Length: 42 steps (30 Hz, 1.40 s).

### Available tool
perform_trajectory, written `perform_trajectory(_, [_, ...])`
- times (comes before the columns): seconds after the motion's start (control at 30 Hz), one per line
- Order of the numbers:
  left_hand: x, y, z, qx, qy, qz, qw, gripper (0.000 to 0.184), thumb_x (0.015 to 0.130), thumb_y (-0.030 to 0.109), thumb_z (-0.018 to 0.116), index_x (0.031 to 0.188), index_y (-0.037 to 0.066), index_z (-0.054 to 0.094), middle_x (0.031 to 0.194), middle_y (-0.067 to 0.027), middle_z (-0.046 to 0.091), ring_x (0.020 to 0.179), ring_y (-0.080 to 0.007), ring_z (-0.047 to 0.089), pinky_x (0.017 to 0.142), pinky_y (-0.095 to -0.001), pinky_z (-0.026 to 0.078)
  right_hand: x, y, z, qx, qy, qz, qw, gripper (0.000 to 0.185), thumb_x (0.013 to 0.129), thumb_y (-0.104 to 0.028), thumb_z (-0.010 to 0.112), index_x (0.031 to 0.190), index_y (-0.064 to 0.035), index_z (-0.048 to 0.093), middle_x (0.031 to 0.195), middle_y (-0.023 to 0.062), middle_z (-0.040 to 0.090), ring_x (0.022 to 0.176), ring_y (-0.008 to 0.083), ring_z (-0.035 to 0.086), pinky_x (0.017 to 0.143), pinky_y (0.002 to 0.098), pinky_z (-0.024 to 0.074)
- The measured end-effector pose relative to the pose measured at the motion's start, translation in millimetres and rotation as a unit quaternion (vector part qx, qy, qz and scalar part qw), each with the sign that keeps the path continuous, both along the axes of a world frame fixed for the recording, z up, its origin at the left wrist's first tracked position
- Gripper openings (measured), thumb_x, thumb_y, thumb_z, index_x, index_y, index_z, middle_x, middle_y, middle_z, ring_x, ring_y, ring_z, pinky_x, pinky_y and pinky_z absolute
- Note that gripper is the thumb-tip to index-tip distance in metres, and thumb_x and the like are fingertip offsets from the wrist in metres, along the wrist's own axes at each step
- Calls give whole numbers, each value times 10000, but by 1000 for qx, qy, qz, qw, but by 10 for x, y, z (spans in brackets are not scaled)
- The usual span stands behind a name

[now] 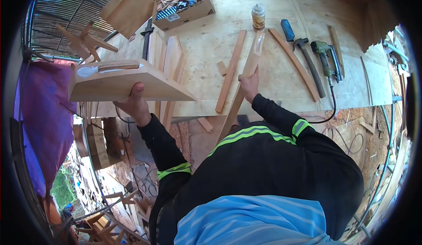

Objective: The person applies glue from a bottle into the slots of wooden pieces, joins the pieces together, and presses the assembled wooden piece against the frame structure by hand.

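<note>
A wide, pale wooden board (105,86), white-smeared on its upper edge, is at centre-left. A long, narrow tan wooden bar (253,59) slants through the centre.

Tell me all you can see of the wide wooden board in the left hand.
The wide wooden board looks like pale, smooth wood, tapering to a point at its right end. Along its upper edge are a glossy white patch and a darker brown strip. It lies crosswise at the picture's left; the left hand grips it from below, thumb against its broad face. Whether it touches the bench is unclear.
</note>
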<state>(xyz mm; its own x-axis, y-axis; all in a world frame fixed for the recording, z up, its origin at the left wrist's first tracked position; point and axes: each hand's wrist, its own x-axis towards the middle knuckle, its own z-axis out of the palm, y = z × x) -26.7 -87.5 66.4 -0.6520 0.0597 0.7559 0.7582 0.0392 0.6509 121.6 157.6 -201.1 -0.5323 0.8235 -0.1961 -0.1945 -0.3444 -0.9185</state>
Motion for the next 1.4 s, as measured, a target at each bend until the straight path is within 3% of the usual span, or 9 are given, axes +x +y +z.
perform_trajectory(0.23, [-208,-111,-19,-15,-4,8,1000,895,670,605,939,1235,-12,622,1103,-71,678,1009,-223,663,897,-369,542,76,425,1682,420,-45,-24,906,1004,784,-103,721,1615,-41,160,1361,186,532,1223,292,574,992,412,513])
perform_trajectory(0.3, [-284,-79,-10,20,2,-14,1000,915,656,621,939,1234,-14,621,1107,-65,677,1013,-218,661,891,-364,538,246,520,2285,218,139,138,956,1131,741,-231,808,1641,-39,150,1513,158,387,1322,267,487,1112,395,424])
perform_trajectory(0.53, [-540,-342,-218,33,-116,-114,986,1021,545,635,976,1259,5,607,1160,-56,660,1045,-189,646,921,-347,528,101,769,2454,349,106,186,912,1188,699,-242,910,1621,-23,194,1374,143,560,1226,226,575,1068,374,469])
perform_trajectory(0.83, [-533,-67,31,-28,-61,-467,882,484,866,551,790,975,111,622,1182,-130,664,1166,-298,641,979,-418,521,-107,484,2619,498,63,150,851,1147,662,-212,948,1553,-6,255,1373,195,552,1253,276,581,1108,419,450])
perform_trajectory(0.93, [-475,69,113,65,-340,-405,846,1389,454,650,968,1531,-3,384,1481,-238,531,1410,-387,477,1127,-529,407,-257,329,2593,416,96,244,871,1142,652,-246,937,1561,-2,289,1401,152,536,1277,253,556,1111,413,441])
perform_trajectory(0.97, [-529,85,66,25,-251,-475,843,709,721,547,818,1164,72,534,1572,-253,402,1486,-405,353,1168,-551,352,-330,304,2587,358,116,312,872,1133,653,-258,930,1562,1,304,1412,136,533,1279,245,555,1110,407,440])
perform_trajectory(1.03, [-539,145,92,-14,-163,-533,830,352,988,445,668,798,148,685,1664,-269,274,1562,-423,229,1209,-572,298,-557,313,2422,329,173,343,863,1095,647,-323,925,1540,-2,379,1422,123,552,1266,242,583,1100,398,460])
perform_trajectory(1.3, [-792,78,-23,44,-176,-578,796,435,993,448,649,738,97,623,1679,-286,185,1560,-470,190,1214,-641,301,-972,3,2103,127,201,627,742,1086,591,-388,953,1489,-11,470,1402,139,598,1251,279,629,1099,422,490])
perform_trajectory(1.4, [-929,-106,-130,76,-242,-576,777,517,1002,541,577,1148,46,619,1606,-301,313,1532,-432,285,1193,-594,379,-887,-247,2278,172,183,635,730,1143,621,-335,946,1557,-2,381,1475,149,533,1365,286,535,1172,436,405])
